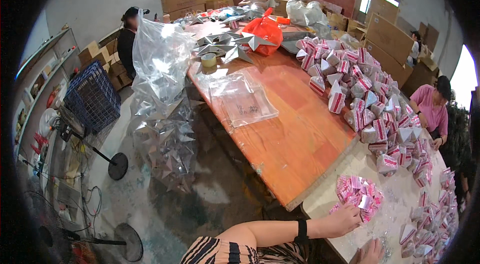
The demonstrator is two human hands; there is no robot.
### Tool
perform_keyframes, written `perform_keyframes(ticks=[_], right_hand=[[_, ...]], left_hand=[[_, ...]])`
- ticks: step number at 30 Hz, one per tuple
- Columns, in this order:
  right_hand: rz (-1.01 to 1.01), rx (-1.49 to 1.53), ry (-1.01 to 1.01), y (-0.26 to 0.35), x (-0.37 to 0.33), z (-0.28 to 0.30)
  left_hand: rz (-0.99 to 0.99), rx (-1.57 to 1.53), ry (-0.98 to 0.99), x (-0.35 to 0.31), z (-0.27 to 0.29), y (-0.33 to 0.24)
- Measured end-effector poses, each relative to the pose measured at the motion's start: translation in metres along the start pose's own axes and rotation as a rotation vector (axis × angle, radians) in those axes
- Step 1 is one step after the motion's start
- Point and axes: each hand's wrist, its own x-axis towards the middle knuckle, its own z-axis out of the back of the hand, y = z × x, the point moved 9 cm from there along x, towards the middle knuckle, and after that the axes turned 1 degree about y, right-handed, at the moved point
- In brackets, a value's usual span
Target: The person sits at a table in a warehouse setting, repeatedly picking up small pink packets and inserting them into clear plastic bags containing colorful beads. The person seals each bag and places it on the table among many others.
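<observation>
A loose heap of pink-and-white paper labels (352, 189) lies on the pale tabletop in front of me. My left hand (344, 221), with a dark band at the wrist, reaches to the near edge of this heap. Its fingers are bent together on a pink label; their tips are partly hidden. Close to the lower edge, my right hand (371, 252) rests low over the pale table, fingers stretched and slightly apart, nothing visible in them. Some small clear scraps lie beside it.
Wrapped, pink-banded packs (377, 134) are heaped along the right. An orange-brown table (280, 139) extends ahead, bearing a clear plastic bag (245, 99), tape (209, 60) and silver stars (235, 54). Bagged stars (162, 129) hang at its left. Several other people work around.
</observation>
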Motion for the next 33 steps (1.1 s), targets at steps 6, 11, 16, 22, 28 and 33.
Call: perform_keyframes(ticks=[6, 11, 16, 22, 28, 33], right_hand=[[0.009, -0.069, -0.064, -0.009, -0.003, 0.0], [-0.05, -0.147, -0.2, -0.014, -0.001, 0.011], [-0.072, -0.14, -0.303, -0.024, -0.001, 0.012], [-0.134, -0.207, -0.313, -0.026, 0.004, 0.017], [-0.204, -0.173, -0.347, -0.042, 0.006, 0.027], [-0.243, -0.266, -0.232, -0.06, -0.001, 0.002]], left_hand=[[0.048, -0.009, 0.005, -0.001, 0.006, 0.012], [0.068, -0.035, 0.023, -0.002, 0.012, 0.015], [0.041, -0.02, -0.005, -0.002, 0.01, 0.015], [-0.023, 0.045, -0.025, 0.005, 0.011, 0.014], [-0.026, -0.015, 0.127, 0.029, 0.026, -0.001], [-0.003, -0.078, 0.204, 0.043, 0.006, 0.0]])
